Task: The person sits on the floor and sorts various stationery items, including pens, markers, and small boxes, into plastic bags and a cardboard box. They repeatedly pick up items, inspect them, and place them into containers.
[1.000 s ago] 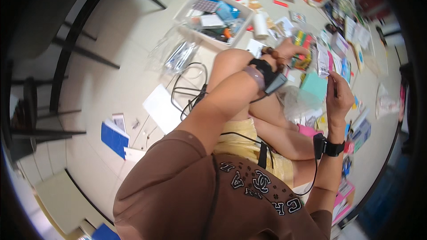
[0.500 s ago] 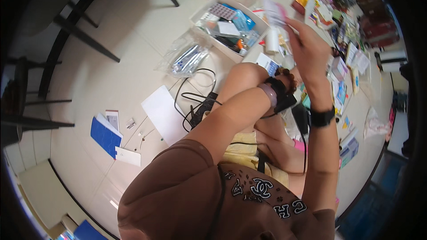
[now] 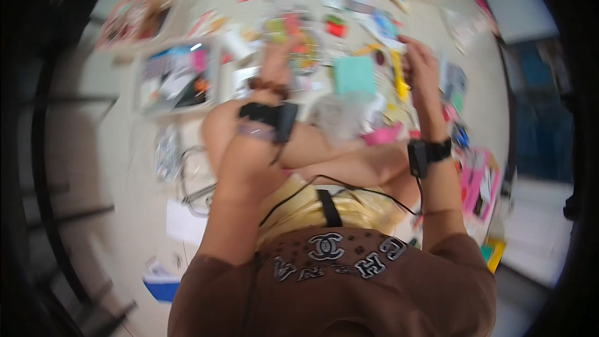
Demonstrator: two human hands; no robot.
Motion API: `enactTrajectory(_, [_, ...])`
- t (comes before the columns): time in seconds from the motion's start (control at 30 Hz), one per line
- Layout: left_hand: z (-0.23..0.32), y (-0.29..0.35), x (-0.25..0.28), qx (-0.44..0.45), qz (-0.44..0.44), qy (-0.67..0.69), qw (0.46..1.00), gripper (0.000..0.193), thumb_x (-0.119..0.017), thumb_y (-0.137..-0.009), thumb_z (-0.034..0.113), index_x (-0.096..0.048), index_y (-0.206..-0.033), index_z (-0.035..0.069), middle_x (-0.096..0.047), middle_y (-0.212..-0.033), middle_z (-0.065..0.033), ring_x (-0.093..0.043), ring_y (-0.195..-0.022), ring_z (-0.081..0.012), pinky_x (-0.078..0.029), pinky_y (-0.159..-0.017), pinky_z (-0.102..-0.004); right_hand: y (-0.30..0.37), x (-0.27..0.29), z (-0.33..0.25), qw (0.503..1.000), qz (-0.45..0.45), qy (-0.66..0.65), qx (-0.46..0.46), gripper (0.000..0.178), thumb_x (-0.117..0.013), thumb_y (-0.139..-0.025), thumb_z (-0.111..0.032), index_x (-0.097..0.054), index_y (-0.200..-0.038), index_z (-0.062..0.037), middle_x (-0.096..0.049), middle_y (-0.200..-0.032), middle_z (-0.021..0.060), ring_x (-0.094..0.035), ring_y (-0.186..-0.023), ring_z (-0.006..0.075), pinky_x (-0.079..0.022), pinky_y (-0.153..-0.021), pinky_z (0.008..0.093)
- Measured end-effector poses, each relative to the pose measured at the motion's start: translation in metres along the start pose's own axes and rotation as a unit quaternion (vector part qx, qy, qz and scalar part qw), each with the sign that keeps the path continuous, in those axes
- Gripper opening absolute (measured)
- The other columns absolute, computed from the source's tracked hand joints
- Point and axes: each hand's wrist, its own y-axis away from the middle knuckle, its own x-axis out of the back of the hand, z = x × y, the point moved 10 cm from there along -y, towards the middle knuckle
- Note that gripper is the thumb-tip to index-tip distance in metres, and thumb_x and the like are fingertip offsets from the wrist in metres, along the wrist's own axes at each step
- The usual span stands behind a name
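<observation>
My left hand (image 3: 279, 61) reaches forward, smeared by motion, over a colourful round item (image 3: 306, 47) in what looks like clear wrapping. Whether its fingers grip that item cannot be made out. My right hand (image 3: 423, 72) is raised to the right with loosely bent fingers, and nothing shows in it. It is nearest to a yellow strip-like thing (image 3: 400, 78) and a blue-and-white packet (image 3: 382, 28). Between the hands lies a mint-green square (image 3: 354, 75), with a small red-and-green thing (image 3: 336, 26) beyond it.
A white bin (image 3: 145, 97) of mixed items, a pink piece among them, stands at the left; another bin (image 3: 112, 34) is behind it. Clear plastic (image 3: 343, 115) lies before my crossed legs. A pink tray (image 3: 477, 181) is at the right. A cable (image 3: 331, 180) crosses my lap.
My view has swung to the right. My right hand has let go of the whitish-pink thing and drawn back right; a pink piece now shows in the bin. My left hand has stretched forward.
</observation>
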Motion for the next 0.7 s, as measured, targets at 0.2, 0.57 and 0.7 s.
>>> enactTrajectory(0.2, [0.015,-0.003,0.024,-0.025,0.117,-0.014,0.993,0.033,-0.068,-0.076,-0.002,-0.056,-0.106,0.003,-0.062,-0.096,-0.0060,-0.061,-0.087,-0.0164,-0.050,-0.079,-0.0287,0.015,0.135,0.194,0.909,0.104,-0.247,-0.318,0.031,-0.051,-0.088,-0.010,-0.053,-0.118,-0.0028,-0.049,-0.068,-0.0033,-0.041,-0.049,0.0020,-0.027,-0.036,0.0133])
enactTrajectory(0.57, [0.008,-0.006,0.030,0.020,0.090,-0.089,0.992,0.026,-0.061,-0.085,0.008,-0.056,-0.110,0.001,-0.063,-0.101,-0.0076,-0.062,-0.090,-0.0182,-0.053,-0.078,-0.0339,-0.101,0.197,0.276,0.898,0.068,0.413,-0.139,0.050,-0.058,-0.081,-0.048,-0.067,-0.081,0.0015,-0.066,-0.083,0.0209,-0.064,-0.079,0.0331,-0.049,-0.073,0.0391])
enactTrajectory(0.7, [0.005,-0.002,0.043,0.052,0.139,-0.134,0.980,0.027,-0.061,-0.086,0.012,-0.056,-0.110,0.002,-0.063,-0.099,-0.0071,-0.062,-0.085,-0.0174,-0.053,-0.072,-0.0325,-0.125,0.206,0.309,0.895,0.126,0.355,-0.240,0.052,-0.058,-0.079,-0.049,-0.067,-0.089,0.0009,-0.065,-0.093,0.0216,-0.061,-0.091,0.0362,-0.048,-0.079,0.0412])
